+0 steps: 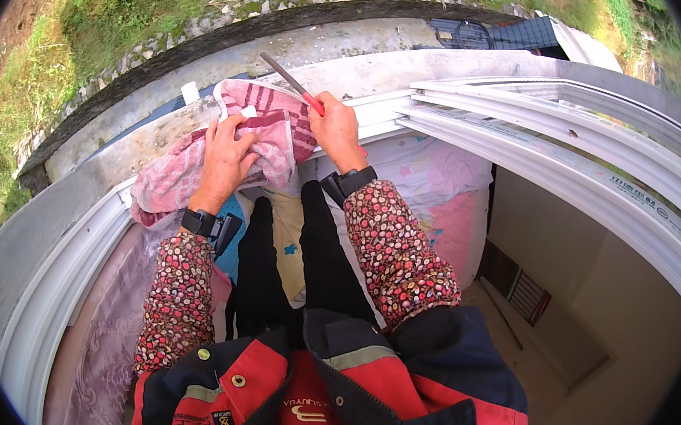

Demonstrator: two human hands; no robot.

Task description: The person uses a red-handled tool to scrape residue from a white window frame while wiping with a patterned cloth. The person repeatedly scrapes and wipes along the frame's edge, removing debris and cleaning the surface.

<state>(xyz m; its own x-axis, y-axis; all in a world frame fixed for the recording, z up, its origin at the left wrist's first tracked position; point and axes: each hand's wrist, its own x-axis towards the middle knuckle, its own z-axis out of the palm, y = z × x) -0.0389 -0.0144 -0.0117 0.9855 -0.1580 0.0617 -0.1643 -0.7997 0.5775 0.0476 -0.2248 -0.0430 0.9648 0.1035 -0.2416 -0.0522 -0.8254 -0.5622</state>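
Note:
My right hand (335,127) is closed on the red handle of a tool with a long dark metal shaft (283,73), its tip pointing up and left over the concrete ledge. A pink and dark-red checked towel (182,166) lies bunched over the window sill in front of me. The fingers of my left hand (229,152) press on the towel beside a small white piece (249,111); whether they pinch it I cannot tell. Another small white piece (190,93) stands on the outer ledge, left of the towel.
White window frames with sliding sashes (568,142) run to the right, and the bare frame track (58,265) curves down at left. Outside are a concrete ledge (391,67), a stone-edged drop and grass. Bedding (457,211) and a patterned lilac cloth (114,326) lie inside.

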